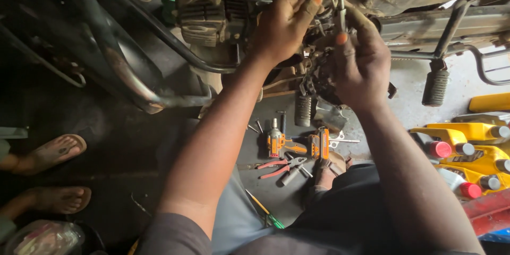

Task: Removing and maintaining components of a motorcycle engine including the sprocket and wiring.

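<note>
Motorcycle (pixel 223 16): occupies the upper frame, engine block with cooling fins at centre, curved exhaust pipe (pixel 133 82) sweeping down to the left, ribbed footpeg (pixel 435 87) hanging at the right.

Concrete floor (pixel 404 90): grey, stained dark under the engine.

Yellow oil bottles (pixel 467 143): clustered at the right edge, with red and grey caps, well apart from the hands.

Bystander's feet in sandals (pixel 50 154): two, at the left edge, well apart from the work.

Left hand (pixel 284 21): raised against the engine's side, fingers curled around a small engine part; what exactly it grasps cannot be told, as grime and shadow hide it.

Right hand (pixel 361 69): just beside the left, thumb and fingers clenched on a slim metal tool (pixel 341 8) standing nearly upright, its tip reaching into the engine above the hand.

Floor tools, below the hands: an orange cordless driver (pixel 276 141), a second orange power tool (pixel 320 146) just beside it, a wrench (pixel 340 139) to its right, red-handled pliers (pixel 279 167) nearer the person, loose sockets and bolts between them, and a yellow-and-green screwdriver (pixel 264 210) lowest.
</note>
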